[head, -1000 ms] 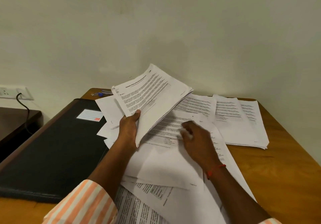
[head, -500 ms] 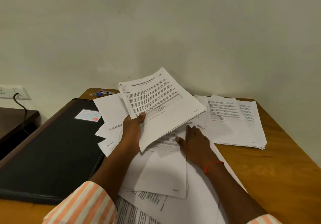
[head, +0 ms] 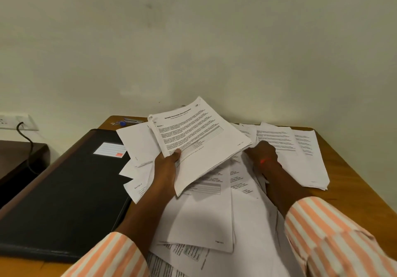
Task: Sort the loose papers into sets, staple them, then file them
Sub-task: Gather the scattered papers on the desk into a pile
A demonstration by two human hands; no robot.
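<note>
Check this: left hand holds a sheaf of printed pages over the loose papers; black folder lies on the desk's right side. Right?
No: the head view shows the black folder on the left side of the desk. The left hand does hold the sheaf over the loose papers.

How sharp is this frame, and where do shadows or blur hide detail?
Head view: dim light, no glare; on the held stack the heading is legible, body text too soft; the left hand and stack shade the loose papers below; the right hand and right sleeve are blurred.
</note>
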